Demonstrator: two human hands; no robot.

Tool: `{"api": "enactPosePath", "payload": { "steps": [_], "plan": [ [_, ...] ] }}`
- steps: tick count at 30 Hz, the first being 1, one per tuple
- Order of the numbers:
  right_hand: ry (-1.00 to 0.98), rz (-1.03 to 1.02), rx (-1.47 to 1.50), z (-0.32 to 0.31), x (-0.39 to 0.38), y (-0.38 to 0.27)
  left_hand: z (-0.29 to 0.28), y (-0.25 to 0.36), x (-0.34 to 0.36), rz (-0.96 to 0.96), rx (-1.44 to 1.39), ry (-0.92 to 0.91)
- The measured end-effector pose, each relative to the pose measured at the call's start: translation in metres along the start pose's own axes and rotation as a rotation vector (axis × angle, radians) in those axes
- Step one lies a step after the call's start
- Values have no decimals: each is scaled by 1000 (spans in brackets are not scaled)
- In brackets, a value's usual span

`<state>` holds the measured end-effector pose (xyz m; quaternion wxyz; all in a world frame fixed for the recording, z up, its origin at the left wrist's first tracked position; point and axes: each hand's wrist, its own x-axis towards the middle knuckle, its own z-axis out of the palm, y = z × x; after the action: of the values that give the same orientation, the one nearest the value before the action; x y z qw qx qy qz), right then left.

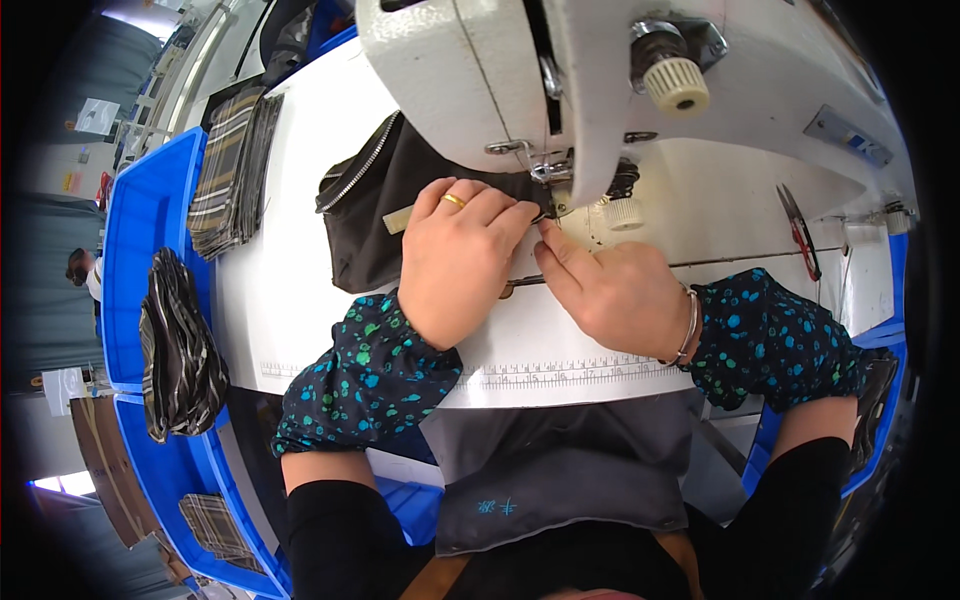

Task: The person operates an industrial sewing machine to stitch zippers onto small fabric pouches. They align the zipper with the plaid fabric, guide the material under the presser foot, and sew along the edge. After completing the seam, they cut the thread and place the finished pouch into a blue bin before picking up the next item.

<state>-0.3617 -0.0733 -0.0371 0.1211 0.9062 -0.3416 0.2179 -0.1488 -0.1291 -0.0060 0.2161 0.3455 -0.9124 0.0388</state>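
Observation:
A dark fabric piece (362, 240) with a silver zipper (366, 168) along its far left edge lies under the head of a white sewing machine (440, 85). My left hand (455, 260) rests over its right part, thumb and fingers closed on the fabric edge just before the presser foot (552, 172). From the other side my right hand (620, 300) reaches in, its fingertips pinched at that same edge and nearly meeting the left ones. A pale strip (398, 220) shows on the fabric beside my left hand. What lies right under the fingertips is mostly hidden.
A ruler strip (560, 376) runs along the table's near edge. Red-handled snips (800, 235) lie at right. Stacked plaid pieces (225, 175) sit at far left, by a blue bin (150, 190) with a striped fabric bundle (180, 345) over its edge. A person (92, 272) is beyond.

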Motion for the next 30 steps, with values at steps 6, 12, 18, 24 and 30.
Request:
{"api": "enactPosePath", "payload": {
  "steps": [6, 12, 18, 24, 30],
  "plan": [
    [13, 0, 40, -2, 1, -1, 2, 6, 3, 0, -1, 27],
    [22, -4, 43, 0, 1, -1, 9, 3, 6, 60, -6, 99],
    [33, 3, 57, 0, 2, 0, 11, 1, 4, 75, 15, 36],
    [17, 0, 64, -1, 2, 0, 10, 1, 4, 101, 39, 27],
    [-14, -13, 57, -2, 2, 2, 14, -6, 9, 63, 57, 25]
  ]
}}
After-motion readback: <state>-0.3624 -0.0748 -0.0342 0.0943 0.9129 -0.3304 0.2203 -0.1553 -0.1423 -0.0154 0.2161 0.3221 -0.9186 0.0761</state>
